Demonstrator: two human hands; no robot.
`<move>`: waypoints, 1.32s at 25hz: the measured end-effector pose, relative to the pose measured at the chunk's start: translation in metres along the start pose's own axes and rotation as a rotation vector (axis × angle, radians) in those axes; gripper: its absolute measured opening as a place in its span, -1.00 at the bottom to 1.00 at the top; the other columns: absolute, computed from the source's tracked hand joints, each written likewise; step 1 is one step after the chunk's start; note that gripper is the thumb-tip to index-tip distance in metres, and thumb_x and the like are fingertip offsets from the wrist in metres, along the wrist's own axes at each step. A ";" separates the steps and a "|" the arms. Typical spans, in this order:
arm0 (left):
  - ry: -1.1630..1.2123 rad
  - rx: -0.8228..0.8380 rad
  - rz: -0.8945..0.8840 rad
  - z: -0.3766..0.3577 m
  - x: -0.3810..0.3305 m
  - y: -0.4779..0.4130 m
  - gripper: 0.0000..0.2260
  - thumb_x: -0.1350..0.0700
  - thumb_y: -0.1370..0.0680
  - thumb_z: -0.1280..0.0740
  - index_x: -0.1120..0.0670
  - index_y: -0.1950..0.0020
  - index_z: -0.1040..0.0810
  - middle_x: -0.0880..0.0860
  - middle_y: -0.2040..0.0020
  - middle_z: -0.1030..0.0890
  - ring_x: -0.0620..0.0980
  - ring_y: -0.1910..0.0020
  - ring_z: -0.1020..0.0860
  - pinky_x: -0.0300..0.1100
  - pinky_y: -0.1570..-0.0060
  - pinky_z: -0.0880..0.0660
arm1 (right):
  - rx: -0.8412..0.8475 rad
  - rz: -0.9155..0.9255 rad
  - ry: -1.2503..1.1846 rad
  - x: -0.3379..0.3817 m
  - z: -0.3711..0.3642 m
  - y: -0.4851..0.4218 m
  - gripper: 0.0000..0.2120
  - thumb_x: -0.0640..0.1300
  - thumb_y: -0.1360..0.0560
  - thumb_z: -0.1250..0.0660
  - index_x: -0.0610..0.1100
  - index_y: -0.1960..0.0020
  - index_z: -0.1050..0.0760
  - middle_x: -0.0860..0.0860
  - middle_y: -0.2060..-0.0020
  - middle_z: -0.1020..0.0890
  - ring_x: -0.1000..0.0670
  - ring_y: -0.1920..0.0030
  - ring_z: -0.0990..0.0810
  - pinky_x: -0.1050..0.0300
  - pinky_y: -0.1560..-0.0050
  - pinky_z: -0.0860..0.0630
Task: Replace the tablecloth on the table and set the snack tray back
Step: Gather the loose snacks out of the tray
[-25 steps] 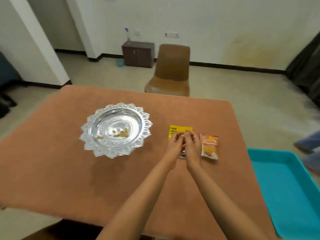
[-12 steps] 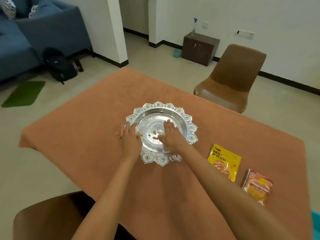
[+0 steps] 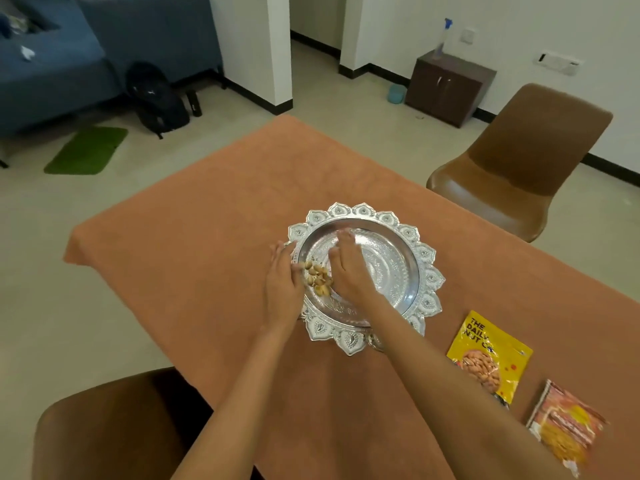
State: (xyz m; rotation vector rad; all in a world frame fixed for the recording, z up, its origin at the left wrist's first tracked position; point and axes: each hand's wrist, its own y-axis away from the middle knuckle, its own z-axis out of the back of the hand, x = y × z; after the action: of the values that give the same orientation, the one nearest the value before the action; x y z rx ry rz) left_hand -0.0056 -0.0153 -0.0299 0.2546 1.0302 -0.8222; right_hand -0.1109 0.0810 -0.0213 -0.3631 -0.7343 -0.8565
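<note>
An orange tablecloth (image 3: pixel 194 237) covers the table. On it stands a silver snack tray (image 3: pixel 412 268) with a scalloped rim. A small heap of nut shells (image 3: pixel 317 277) lies at the tray's left edge. My left hand (image 3: pixel 282 282) is at the tray's left rim, cupped beside the shells. My right hand (image 3: pixel 346 265) lies flat inside the tray, fingers together, touching the heap from the right. Neither hand grips anything that I can see.
A yellow nut packet (image 3: pixel 490 358) and an orange snack packet (image 3: pixel 564 427) lie on the cloth to the right of the tray. One brown chair (image 3: pixel 519 161) stands beyond the table, another brown chair (image 3: pixel 110 424) at the near side. A sofa, backpack and cabinet are further off.
Both hands left the packets and went to the tray. The loose shells in the tray now form one heap at its left edge, between my hands.
</note>
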 end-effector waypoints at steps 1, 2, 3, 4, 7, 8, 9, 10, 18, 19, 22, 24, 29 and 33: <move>0.012 -0.016 -0.003 -0.001 -0.002 0.000 -0.64 0.23 -0.62 -0.19 0.09 -0.43 -0.39 0.11 -0.50 -0.28 0.00 -0.53 -0.11 -0.05 -0.47 -0.15 | 0.037 0.006 0.085 0.002 -0.003 -0.003 -0.52 -0.05 -0.68 0.06 -0.24 -0.53 -0.07 -0.16 -0.53 -0.14 -0.07 -0.54 -0.05 0.04 -0.51 0.07; 0.018 -0.030 -0.014 -0.002 -0.002 0.000 -0.65 0.24 -0.61 -0.18 0.09 -0.40 -0.42 0.12 -0.51 -0.25 0.02 -0.53 -0.12 0.01 -0.46 -0.19 | 0.105 0.033 0.149 0.005 -0.008 -0.004 -0.51 -0.04 -0.68 0.08 -0.24 -0.54 -0.02 -0.15 -0.54 -0.07 -0.05 -0.55 0.03 0.05 -0.52 0.14; 0.021 -0.034 -0.025 -0.004 -0.001 -0.001 -0.66 0.25 -0.61 -0.17 0.08 -0.37 -0.44 0.12 -0.52 -0.23 0.04 -0.53 -0.13 0.06 -0.43 -0.24 | 0.175 0.063 0.171 0.010 -0.013 -0.001 -0.50 -0.04 -0.68 0.09 -0.23 -0.55 0.02 -0.14 -0.55 -0.01 -0.03 -0.55 0.08 0.09 -0.51 0.19; 0.013 -0.035 -0.030 -0.005 0.000 -0.001 -0.67 0.26 -0.60 -0.16 0.06 -0.34 -0.46 0.13 -0.53 -0.20 0.04 -0.53 -0.13 0.08 -0.40 -0.27 | 0.234 0.091 0.160 0.014 -0.017 0.003 -0.50 -0.04 -0.69 0.10 -0.23 -0.55 0.05 -0.13 -0.56 0.02 -0.01 -0.55 0.12 0.13 -0.50 0.22; -0.012 -0.038 0.011 -0.007 0.001 -0.003 -0.68 0.28 -0.59 -0.15 0.01 -0.23 -0.53 0.12 -0.55 -0.16 0.06 -0.50 -0.21 0.07 -0.38 -0.29 | 0.333 0.207 0.079 0.015 -0.009 0.029 -0.52 -0.06 -0.69 0.09 -0.22 -0.55 -0.02 -0.11 -0.55 -0.04 0.02 -0.55 0.07 0.19 -0.50 0.20; -0.018 -0.041 0.028 -0.007 0.000 -0.002 -0.69 0.29 -0.58 -0.16 0.00 -0.20 -0.54 0.11 -0.55 -0.15 0.10 -0.47 -0.27 0.08 -0.36 -0.30 | 0.362 0.238 0.067 0.014 -0.003 0.039 -0.53 -0.07 -0.68 0.08 -0.22 -0.54 -0.09 -0.10 -0.54 -0.11 0.02 -0.55 0.03 0.22 -0.50 0.16; -0.025 -0.045 0.040 -0.007 0.000 -0.001 -0.69 0.30 -0.56 -0.16 0.01 -0.18 -0.55 0.11 -0.55 -0.15 0.13 -0.44 -0.32 0.10 -0.34 -0.32 | 0.401 0.257 0.070 0.012 0.003 0.049 -0.54 -0.07 -0.68 0.07 -0.22 -0.52 -0.15 -0.10 -0.53 -0.16 0.02 -0.54 -0.01 0.29 -0.47 0.13; -0.039 -0.049 0.048 -0.008 -0.001 0.000 -0.69 0.32 -0.56 -0.16 0.02 -0.16 -0.56 0.12 -0.55 -0.16 0.15 -0.43 -0.32 0.10 -0.34 -0.32 | 0.449 0.260 0.092 0.012 0.009 0.057 -0.56 -0.07 -0.68 0.05 -0.20 -0.52 -0.18 -0.09 -0.52 -0.18 0.02 -0.53 -0.03 0.35 -0.43 0.13; -0.127 -0.058 0.062 -0.006 -0.007 0.002 -0.71 0.33 -0.59 -0.15 0.09 -0.17 -0.58 0.18 -0.52 -0.20 0.09 -0.53 -0.11 -0.02 -0.49 -0.07 | 0.282 0.343 0.424 -0.001 0.018 0.099 -0.48 0.09 -0.57 0.13 -0.25 -0.02 -0.46 -0.14 0.07 -0.49 -0.13 0.08 -0.40 -0.03 -0.04 -0.35; -0.126 -0.061 0.063 -0.006 -0.007 0.002 -0.71 0.32 -0.59 -0.15 0.09 -0.16 -0.58 0.17 -0.53 -0.20 0.09 -0.53 -0.11 -0.04 -0.49 -0.05 | 0.242 0.314 0.421 -0.001 0.016 0.098 -0.48 0.10 -0.56 0.15 -0.25 0.03 -0.43 -0.15 0.13 -0.48 -0.14 0.13 -0.39 -0.05 0.02 -0.36; -0.116 -0.061 0.064 -0.005 -0.010 0.003 -0.72 0.33 -0.59 -0.15 0.09 -0.16 -0.58 0.15 -0.53 -0.21 0.08 -0.54 -0.10 -0.06 -0.49 -0.04 | 0.212 0.233 0.348 0.000 0.016 0.094 -0.57 0.09 -0.58 0.12 -0.21 0.09 -0.34 -0.11 0.23 -0.46 -0.11 0.23 -0.37 -0.04 0.18 -0.32; -0.108 -0.054 0.057 -0.004 -0.011 0.003 -0.72 0.34 -0.59 -0.15 0.11 -0.15 -0.58 0.16 -0.52 -0.22 0.07 -0.54 -0.10 -0.04 -0.49 -0.05 | 0.211 0.186 0.362 0.000 0.017 0.090 -0.68 0.02 -0.64 0.01 -0.19 0.11 -0.31 -0.09 0.32 -0.45 -0.14 0.29 -0.40 -0.01 0.27 -0.28; -0.219 -0.040 0.002 -0.002 -0.013 0.003 -0.73 0.30 -0.60 -0.16 0.10 -0.19 -0.57 0.17 -0.49 -0.28 0.10 -0.53 -0.11 -0.10 -0.49 0.15 | 0.220 0.114 0.370 0.010 0.027 0.074 -0.61 -0.07 -0.64 -0.05 -0.12 0.35 -0.22 -0.01 0.48 -0.30 -0.07 0.41 -0.31 0.08 0.35 -0.18; -0.327 0.086 -0.229 0.002 -0.021 0.002 -0.78 0.24 -0.59 -0.24 0.11 -0.20 -0.56 0.09 -0.23 -0.58 0.06 -0.31 -0.47 -0.14 -0.48 0.10 | -0.058 -0.309 -0.505 0.013 0.063 0.052 -0.60 -0.24 -0.57 -0.09 -0.05 0.43 -0.18 0.05 0.55 -0.22 0.07 0.54 -0.13 0.28 0.51 -0.11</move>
State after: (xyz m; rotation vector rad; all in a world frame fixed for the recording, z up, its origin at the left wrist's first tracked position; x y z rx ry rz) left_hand -0.0083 -0.0052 -0.0113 0.0703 0.7246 -1.0780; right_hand -0.0921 0.1412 0.0323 -0.5354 -1.2582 -1.0934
